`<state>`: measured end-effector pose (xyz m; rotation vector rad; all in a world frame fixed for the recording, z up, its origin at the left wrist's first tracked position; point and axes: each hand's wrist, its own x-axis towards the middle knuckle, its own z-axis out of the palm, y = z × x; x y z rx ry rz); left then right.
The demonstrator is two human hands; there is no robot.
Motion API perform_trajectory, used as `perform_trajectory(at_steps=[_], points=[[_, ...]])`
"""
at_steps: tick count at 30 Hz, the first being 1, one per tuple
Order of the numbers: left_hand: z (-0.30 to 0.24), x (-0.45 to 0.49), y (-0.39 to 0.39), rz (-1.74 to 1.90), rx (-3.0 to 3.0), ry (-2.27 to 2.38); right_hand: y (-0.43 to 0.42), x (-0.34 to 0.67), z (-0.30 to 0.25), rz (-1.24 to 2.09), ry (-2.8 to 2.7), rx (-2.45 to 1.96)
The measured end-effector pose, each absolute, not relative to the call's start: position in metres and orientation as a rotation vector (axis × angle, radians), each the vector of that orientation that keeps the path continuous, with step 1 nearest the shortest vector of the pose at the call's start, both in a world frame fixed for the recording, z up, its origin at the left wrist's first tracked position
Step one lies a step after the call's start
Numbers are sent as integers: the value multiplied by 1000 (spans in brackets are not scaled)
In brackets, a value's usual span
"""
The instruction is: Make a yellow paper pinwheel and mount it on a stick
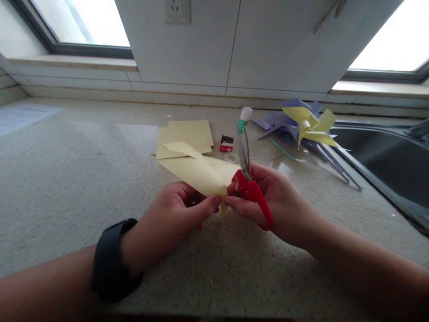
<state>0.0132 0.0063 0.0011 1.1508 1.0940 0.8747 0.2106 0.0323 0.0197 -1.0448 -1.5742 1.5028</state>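
My left hand (pixel 174 212), a black watch on its wrist, pinches the near corner of a folded pale yellow paper (pixel 194 172) above the speckled counter (pixel 67 179). My right hand (pixel 271 199) pinches the same corner from the other side. It also grips red-handled scissors (pixel 251 190), whose blades point up and away toward the wall. Both hands meet at the paper's tip.
A stack of yellow sheets (pixel 191 134) lies behind the hands. A small red and black box (pixel 227 143), a tape ring (pixel 231 158) and a glue stick (pixel 244 118) lie near it. Yellow and purple paper pinwheels (pixel 304 125) rest beside a sink (pixel 385 165) at right.
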Motion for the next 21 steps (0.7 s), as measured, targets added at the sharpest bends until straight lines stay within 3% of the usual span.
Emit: perform_trajectory(at_steps=[11, 21], points=[[2, 12, 6, 871, 1194, 1191, 32, 219, 27, 1577, -1566, -1023], [-5, 10, 8, 1084, 1012, 1107, 37, 258, 36, 1905, -1875, -1260]])
